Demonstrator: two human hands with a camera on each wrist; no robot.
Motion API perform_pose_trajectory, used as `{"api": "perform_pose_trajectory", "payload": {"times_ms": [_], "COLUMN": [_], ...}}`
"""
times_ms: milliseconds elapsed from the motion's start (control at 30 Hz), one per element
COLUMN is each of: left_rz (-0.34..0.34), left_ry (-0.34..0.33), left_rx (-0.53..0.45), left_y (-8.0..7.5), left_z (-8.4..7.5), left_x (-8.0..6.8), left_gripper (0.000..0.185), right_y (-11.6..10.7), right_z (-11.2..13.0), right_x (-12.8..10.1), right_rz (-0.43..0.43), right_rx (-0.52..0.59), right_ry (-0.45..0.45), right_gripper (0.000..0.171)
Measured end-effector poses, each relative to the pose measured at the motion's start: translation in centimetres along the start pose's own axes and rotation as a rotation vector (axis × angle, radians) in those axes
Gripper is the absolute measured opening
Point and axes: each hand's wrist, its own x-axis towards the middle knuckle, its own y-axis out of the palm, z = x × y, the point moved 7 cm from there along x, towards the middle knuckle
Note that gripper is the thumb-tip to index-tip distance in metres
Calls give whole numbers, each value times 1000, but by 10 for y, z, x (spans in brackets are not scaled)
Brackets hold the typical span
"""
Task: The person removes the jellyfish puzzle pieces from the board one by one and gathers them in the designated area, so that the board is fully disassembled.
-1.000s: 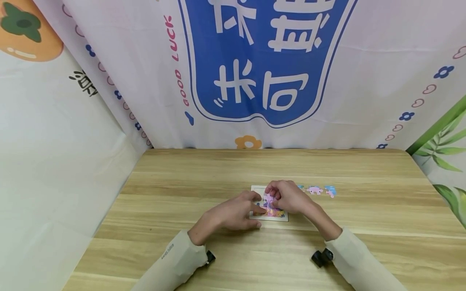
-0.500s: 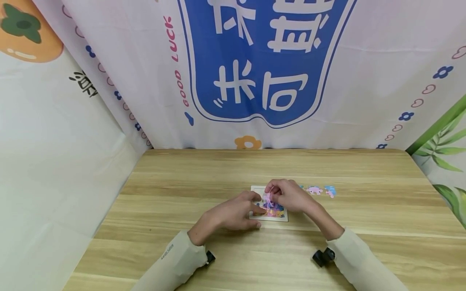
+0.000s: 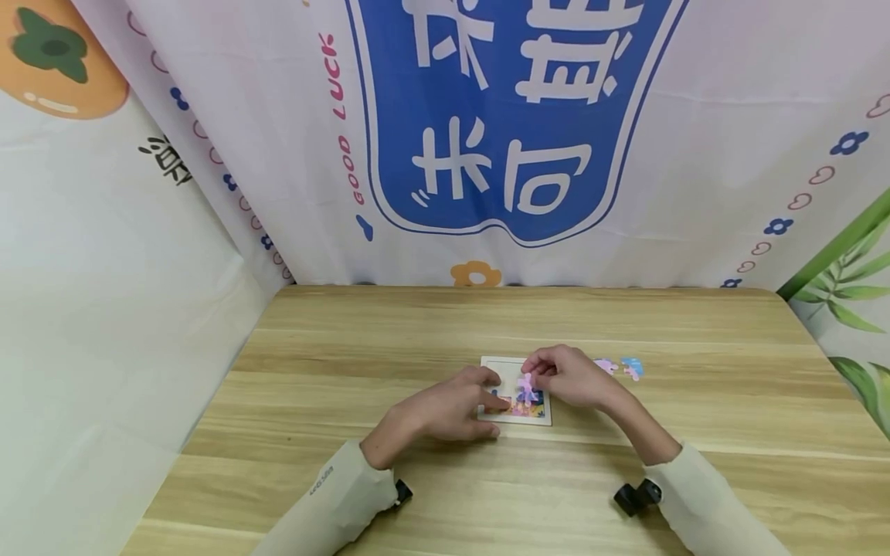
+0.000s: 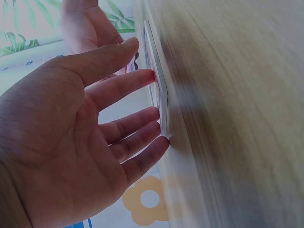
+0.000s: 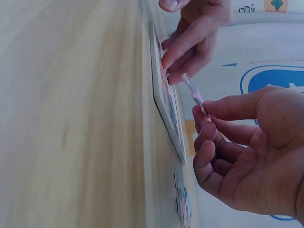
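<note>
A small white-framed jigsaw puzzle board (image 3: 490, 361) lies flat on the table, with colourful pieces fitted along its near side. My left hand (image 3: 455, 406) rests its fingertips on the board's left part; in the left wrist view the fingers (image 4: 135, 126) are extended and spread along the board. Between thumb and index finger, my right hand (image 3: 575, 378) pinches a pink and purple puzzle piece (image 3: 528, 389). In the right wrist view that puzzle piece (image 5: 194, 93) is tilted and held just off the board (image 5: 158, 90), apart from it. The other right fingers curl inward.
Right of the board lie loose puzzle pieces, a pink one (image 3: 606, 365) partly behind my right hand and a blue one (image 3: 632, 367). The wooden table (image 3: 348, 332) meets a printed cloth backdrop (image 3: 292, 170) at its far edge.
My right hand has moved a little to the right with the pinched puzzle piece, which now sits over the board's right half. The left hand keeps its place.
</note>
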Motion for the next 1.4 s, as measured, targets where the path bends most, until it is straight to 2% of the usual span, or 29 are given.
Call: {"api": "perform_pose_trajectory", "payload": {"times_ms": [533,767,1400], "left_rz": [2,3,4], "left_ry": [-9,-15,-23], "left_rx": [-8,-17,-26], "left_y": [2,2,2], "left_z": [0,0,0], "left_x": [-1,-2,-1], "left_gripper": [46,46,46], "right_y": [-22,-34,-60], "right_z": [-24,-29,-53], "right_x": [-25,-35,-62], "right_rz": [-36,-63,-82], "right_rx": [18,-10,-45], "right_ry": [16,5,59], "right_gripper": [20,18,19]}}
